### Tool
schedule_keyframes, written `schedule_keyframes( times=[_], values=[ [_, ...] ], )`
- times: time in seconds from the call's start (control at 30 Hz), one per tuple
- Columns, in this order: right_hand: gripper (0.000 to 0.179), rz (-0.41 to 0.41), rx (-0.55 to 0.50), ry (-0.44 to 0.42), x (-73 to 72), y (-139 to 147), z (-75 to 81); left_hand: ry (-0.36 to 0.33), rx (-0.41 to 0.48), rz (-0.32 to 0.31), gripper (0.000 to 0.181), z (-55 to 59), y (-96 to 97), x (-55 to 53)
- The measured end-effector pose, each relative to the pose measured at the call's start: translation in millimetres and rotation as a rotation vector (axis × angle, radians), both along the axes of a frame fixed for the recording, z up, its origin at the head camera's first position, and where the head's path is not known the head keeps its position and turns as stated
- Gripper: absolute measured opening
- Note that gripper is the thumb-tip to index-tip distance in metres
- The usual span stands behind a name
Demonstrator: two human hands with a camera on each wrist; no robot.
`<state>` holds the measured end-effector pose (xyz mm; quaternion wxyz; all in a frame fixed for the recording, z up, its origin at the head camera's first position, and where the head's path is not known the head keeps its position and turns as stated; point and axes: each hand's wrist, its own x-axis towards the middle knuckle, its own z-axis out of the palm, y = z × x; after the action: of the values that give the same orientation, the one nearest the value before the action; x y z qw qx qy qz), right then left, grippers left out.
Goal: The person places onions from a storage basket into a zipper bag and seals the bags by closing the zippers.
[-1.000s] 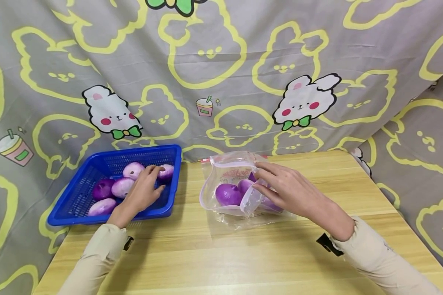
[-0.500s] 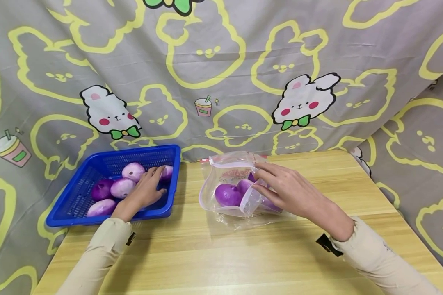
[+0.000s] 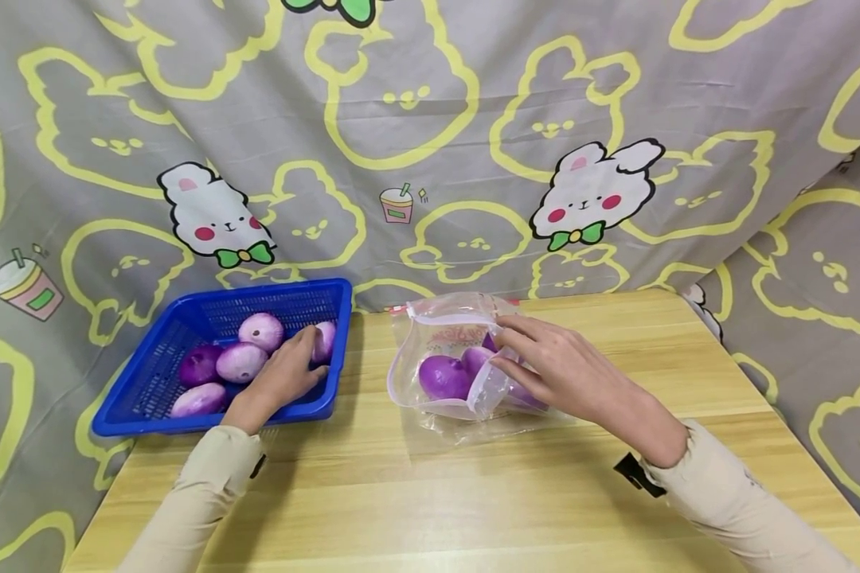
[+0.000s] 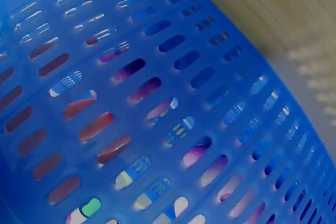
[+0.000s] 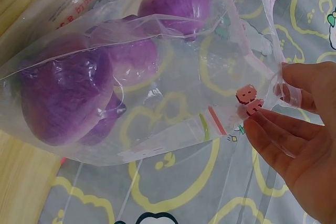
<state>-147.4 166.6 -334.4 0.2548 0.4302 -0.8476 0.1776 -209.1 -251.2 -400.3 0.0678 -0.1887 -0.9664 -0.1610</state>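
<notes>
In the head view my left hand [image 3: 283, 377] reaches into the blue basket [image 3: 338, 368], with fingers and thumb around the near side of a red onion [image 3: 325, 341] at its right end. Their exact contact is partly hidden. Through the basket's slots [image 4: 157, 108] in the left wrist view only patches of colour show. My right hand [image 3: 569, 368] pinches the rim of a clear zip bag [image 3: 430, 422] and holds its mouth apart. Inside the bag lie several red onions [image 3: 444, 377], seen closer in the right wrist view, where thumb and fingers [image 5: 278, 140] grip the film.
More red onions [image 3: 240, 363] lie in the basket, left of my left hand. Both basket and bag stand on a wooden table [image 3: 401, 509]. A grey patterned curtain [image 3: 430, 127] hangs close behind and at both sides.
My left hand has moved slightly right and down over the onion at the basket's right end, and its fingers have closed in. The right hand and bag stay put.
</notes>
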Motion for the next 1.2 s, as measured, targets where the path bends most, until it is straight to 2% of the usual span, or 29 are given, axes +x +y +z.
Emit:
schedule_keyframes(
  times=[0.2, 0.33, 0.43, 0.5, 0.7, 0.83, 0.97, 1.07, 1.2],
  values=[
    [0.019, -0.014, 0.004, -0.004, 1.1, 0.7, 0.1, 0.081, -0.061, 0.036, 0.061, 0.0, 4.0, 1.0],
    [0.018, -0.016, 0.002, -0.009, 1.5, 0.6, -1.2, 0.112, -0.048, 0.020, 0.056, -1.1, 4.5, 1.6],
    [0.019, -0.011, -0.001, -0.006, 1.4, 0.1, -2.2, 0.083, -0.022, -0.011, 0.054, -0.9, 1.8, 2.1],
    [0.019, -0.007, -0.002, -0.005, 1.1, -0.3, -2.7, 0.055, -0.027, -0.010, 0.057, -0.1, -0.5, 3.3],
    [0.019, -0.008, -0.010, 0.011, 1.0, 0.1, -2.3, -0.028, -0.095, 0.065, 0.066, 1.4, -6.5, 8.0],
    [0.019, -0.005, -0.001, 0.000, 0.2, -0.5, -1.8, -0.058, -0.052, 0.127, 0.064, 3.8, -14.1, 7.7],
    [0.018, -0.005, -0.004, 0.005, -0.5, -0.8, -1.8, -0.024, 0.040, 0.153, 0.076, 6.4, -20.2, 3.2],
    [0.018, -0.010, -0.006, 0.011, -0.7, -0.2, -1.7, 0.045, 0.054, 0.103, 0.084, 6.5, -23.4, 0.9],
    [0.017, -0.013, -0.001, -0.001, -0.3, -0.5, -0.9, 0.116, 0.060, 0.043, 0.075, 8.0, -26.0, 3.1]
  ],
)
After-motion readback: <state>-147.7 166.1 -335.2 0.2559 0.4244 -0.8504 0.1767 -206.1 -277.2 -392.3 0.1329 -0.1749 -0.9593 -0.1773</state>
